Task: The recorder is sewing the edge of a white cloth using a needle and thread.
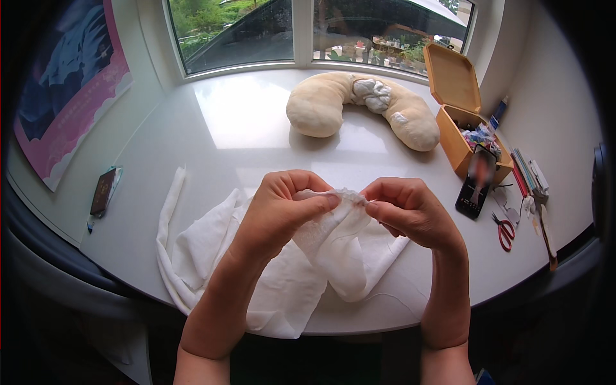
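A white cloth (289, 289) lies in loose folds along the table's near edge, with one gathered edge raised between my hands. My left hand (285, 202) pinches that edge between thumb and forefinger. On the other side of the short puckered stretch, my right hand (410, 208) pinches the same edge with its fingertips. Below my hands the cloth hangs in a soft loop. A thin thread (391, 298) trails over the tabletop beside the right forearm. Whether a needle sits in my fingers is too small to make out.
A cream U-shaped pillow (314, 106) with white stuffing showing lies near the window. At right stand an open wooden box (459, 135), a phone (476, 183) leaning on it, and red-handled scissors (505, 234). A dark small case (102, 192) lies at far left.
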Demonstrator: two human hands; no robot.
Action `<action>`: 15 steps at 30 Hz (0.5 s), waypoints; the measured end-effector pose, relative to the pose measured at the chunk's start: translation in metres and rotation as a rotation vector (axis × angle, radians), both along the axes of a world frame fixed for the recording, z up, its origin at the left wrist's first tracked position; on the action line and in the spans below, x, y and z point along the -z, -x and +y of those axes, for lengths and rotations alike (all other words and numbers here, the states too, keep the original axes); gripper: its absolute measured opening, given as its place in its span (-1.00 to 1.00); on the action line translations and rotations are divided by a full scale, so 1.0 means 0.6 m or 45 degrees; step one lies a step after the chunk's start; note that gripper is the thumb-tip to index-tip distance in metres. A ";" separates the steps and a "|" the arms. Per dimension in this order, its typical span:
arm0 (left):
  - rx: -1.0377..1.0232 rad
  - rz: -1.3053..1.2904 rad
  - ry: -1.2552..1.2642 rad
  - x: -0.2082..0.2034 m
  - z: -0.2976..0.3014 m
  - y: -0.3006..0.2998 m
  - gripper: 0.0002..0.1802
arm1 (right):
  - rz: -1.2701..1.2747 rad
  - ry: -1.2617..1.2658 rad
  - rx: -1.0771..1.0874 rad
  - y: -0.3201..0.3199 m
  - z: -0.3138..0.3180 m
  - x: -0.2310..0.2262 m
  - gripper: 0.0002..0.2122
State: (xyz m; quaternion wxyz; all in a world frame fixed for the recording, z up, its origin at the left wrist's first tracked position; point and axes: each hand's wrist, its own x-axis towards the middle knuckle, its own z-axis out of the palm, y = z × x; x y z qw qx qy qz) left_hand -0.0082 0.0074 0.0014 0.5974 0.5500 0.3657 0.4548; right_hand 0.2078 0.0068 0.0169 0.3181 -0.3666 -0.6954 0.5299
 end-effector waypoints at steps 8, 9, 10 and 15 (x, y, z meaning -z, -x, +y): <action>-0.058 0.043 -0.093 0.002 -0.003 -0.008 -0.89 | -0.034 -0.014 0.075 0.010 -0.004 -0.002 -0.86; -0.056 0.043 -0.093 0.002 -0.002 -0.008 -0.89 | -0.034 -0.014 0.077 0.008 -0.004 -0.002 -0.86; -0.042 -0.010 -0.034 0.003 0.000 -0.006 -0.89 | -0.015 -0.014 0.077 0.007 -0.002 -0.001 -0.86; 0.031 -0.126 0.117 0.006 0.004 0.000 -0.86 | 0.037 0.009 0.034 0.002 -0.002 -0.003 -0.86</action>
